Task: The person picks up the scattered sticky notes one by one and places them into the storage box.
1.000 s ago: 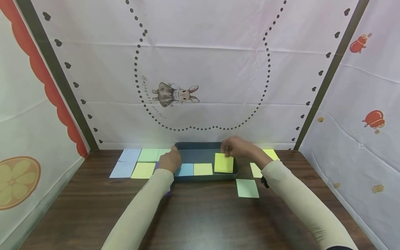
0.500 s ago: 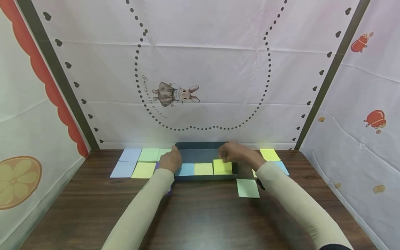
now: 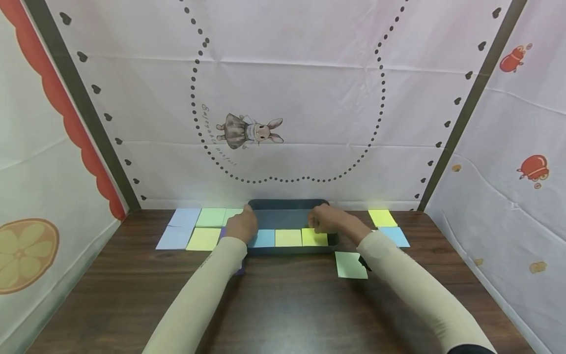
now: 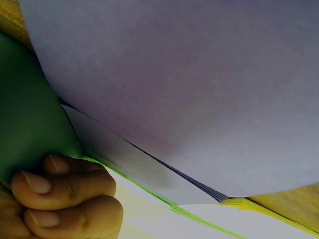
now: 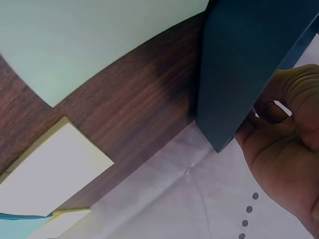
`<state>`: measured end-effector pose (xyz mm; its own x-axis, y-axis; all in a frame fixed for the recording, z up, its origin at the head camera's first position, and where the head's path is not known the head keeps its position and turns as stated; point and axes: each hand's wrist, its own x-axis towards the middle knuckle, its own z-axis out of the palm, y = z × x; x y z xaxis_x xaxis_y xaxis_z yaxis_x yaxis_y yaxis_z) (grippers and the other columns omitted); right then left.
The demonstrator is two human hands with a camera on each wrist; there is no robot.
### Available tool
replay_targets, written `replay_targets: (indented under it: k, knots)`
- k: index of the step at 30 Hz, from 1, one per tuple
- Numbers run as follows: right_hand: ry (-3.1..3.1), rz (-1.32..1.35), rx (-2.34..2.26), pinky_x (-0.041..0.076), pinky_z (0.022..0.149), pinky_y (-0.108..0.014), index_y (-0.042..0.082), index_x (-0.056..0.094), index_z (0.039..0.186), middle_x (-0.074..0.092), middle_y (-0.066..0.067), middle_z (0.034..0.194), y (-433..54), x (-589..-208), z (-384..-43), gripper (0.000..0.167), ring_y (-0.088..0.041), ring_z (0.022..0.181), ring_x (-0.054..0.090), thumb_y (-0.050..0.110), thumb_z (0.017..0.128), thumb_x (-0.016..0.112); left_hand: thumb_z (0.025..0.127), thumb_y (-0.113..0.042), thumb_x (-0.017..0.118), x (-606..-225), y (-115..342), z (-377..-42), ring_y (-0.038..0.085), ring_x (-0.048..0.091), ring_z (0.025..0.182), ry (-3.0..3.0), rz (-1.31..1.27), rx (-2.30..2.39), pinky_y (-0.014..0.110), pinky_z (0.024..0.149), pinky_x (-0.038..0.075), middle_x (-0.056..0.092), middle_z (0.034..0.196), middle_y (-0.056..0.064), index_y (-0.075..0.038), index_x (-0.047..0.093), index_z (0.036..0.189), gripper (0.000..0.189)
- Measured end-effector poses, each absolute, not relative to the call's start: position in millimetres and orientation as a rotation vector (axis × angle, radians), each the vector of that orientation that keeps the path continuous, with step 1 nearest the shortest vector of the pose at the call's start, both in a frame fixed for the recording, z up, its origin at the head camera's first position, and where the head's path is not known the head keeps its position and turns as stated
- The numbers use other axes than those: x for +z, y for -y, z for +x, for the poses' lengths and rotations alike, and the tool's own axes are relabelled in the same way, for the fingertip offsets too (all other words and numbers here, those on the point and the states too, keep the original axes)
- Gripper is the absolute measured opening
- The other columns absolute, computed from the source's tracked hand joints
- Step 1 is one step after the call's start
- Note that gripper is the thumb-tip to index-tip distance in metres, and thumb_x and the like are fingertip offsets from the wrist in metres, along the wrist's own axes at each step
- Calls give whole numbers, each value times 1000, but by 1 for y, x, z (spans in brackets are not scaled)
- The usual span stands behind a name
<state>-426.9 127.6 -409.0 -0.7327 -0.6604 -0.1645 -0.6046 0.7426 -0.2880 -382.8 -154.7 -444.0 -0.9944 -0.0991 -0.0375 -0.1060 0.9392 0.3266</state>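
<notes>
I see the tray (image 3: 283,219) lengthwise left to right on the table (image 3: 287,309), the left hand (image 3: 241,225) gripping its left end; the bright yellow pad (image 3: 313,240) sits square inside, by the right hand (image 3: 326,219), whose grip I can't tell.

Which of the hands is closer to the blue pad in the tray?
Left. The left hand is at the left rim of the tray, just left of the blue pad; the right hand is farther away, over the tray's right end.

One tray (image 3: 283,218), three note pads (image 3: 288,238) inside, four at right; one printed rabbit (image 3: 237,132)
</notes>
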Motion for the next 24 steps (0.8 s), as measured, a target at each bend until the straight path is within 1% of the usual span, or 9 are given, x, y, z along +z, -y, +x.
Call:
replay_targets:
  k: [3, 6, 10, 12, 13, 16, 19, 20, 24]
  knots:
    - [-2696, -991, -303, 65, 96, -41, 4, 80, 110, 82, -9, 113, -127, -411, -428, 19, -16, 100, 73, -7, 95, 75, 114, -9, 47, -445, 155, -385, 34, 72, 71, -3071, -164, 511, 48, 70, 65, 72, 79, 24, 13, 48, 144, 37]
    - [-2701, -988, -297, 65, 93, -40, 5, 79, 109, 81, -8, 110, -126, -413, -429, 19, -16, 95, 69, -7, 95, 75, 113, -10, 50, -454, 158, -396, 35, 72, 69, -3070, -171, 510, 47, 67, 64, 72, 78, 22, 12, 49, 143, 37]
    - [-2709, -977, -286, 64, 90, -39, 4, 78, 108, 80, -8, 107, -125, -414, -428, 17, -16, 92, 66, -6, 96, 73, 111, -11, 53, -480, 168, -422, 35, 72, 67, -3082, -154, 494, 48, 63, 62, 73, 78, 22, 10, 51, 140, 35]
    - [-2712, -975, -277, 62, 88, -38, 4, 78, 108, 78, -7, 106, -124, -414, -426, 16, -16, 90, 64, -6, 97, 73, 110, -11, 54, -487, 171, -429, 35, 72, 66, -3099, -139, 482, 49, 63, 62, 73, 77, 22, 10, 51, 137, 34]
    - [-2713, -1006, -276, 62, 87, -37, 5, 77, 107, 77, -6, 105, -126, -422, -433, 14, -16, 90, 64, -3, 97, 73, 110, -11, 55, -487, 171, -430, 35, 72, 66, -3106, -132, 475, 49, 63, 62, 73, 77, 22, 10, 52, 137, 34]
    - [-2714, -1003, -268, 59, 83, -35, 5, 75, 105, 75, -7, 103, -124, -421, -430, 12, -16, 87, 61, -4, 97, 71, 111, -10, 53, -472, 166, -418, 35, 73, 67, -3099, -139, 490, 49, 65, 63, 73, 78, 23, 10, 51, 138, 34]
    - [-2729, -985, -272, 56, 80, -33, 5, 74, 103, 73, -9, 103, -124, -422, -428, 12, -17, 86, 59, -5, 98, 70, 113, -9, 49, -447, 158, -395, 35, 74, 71, -3062, -160, 510, 49, 70, 65, 74, 81, 24, 12, 49, 142, 36]
    - [-2736, -955, -272, 55, 79, -32, 4, 73, 102, 73, -11, 103, -122, -415, -419, 13, -17, 85, 59, -8, 97, 69, 114, -9, 48, -444, 157, -391, 35, 74, 72, -3059, -164, 515, 49, 71, 65, 74, 81, 25, 12, 48, 143, 36]
    - [-2766, -984, -292, 47, 72, -28, 4, 70, 96, 66, -6, 93, -123, -422, -418, 14, -15, 80, 53, -10, 97, 68, 114, -9, 48, -445, 155, -387, 35, 74, 72, -3039, -179, 522, 49, 72, 66, 73, 81, 24, 12, 47, 146, 38]
